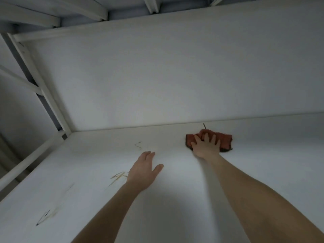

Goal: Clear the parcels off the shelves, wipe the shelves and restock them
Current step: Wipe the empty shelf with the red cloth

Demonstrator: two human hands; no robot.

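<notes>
right hand [206, 146] is pressed flat on the red cloth [225, 140], fingers spread and straight, not curled round it, and the cloth sits on the white shelf [84, 204] up near its back edge, just in front of a small dark pin-like thing [204, 126] by the back wall [157, 76]. left hand [144, 170] lies flat on the shelf too, fingers relaxed and holding nothing, apart from the cloth, with yellowish scuff marks [118, 178] just beside its wrist. the surface runs wide out to the left edge, a white frame post [41, 85] stands at the back left corner, and beams [87, 13] cross overhead
</notes>
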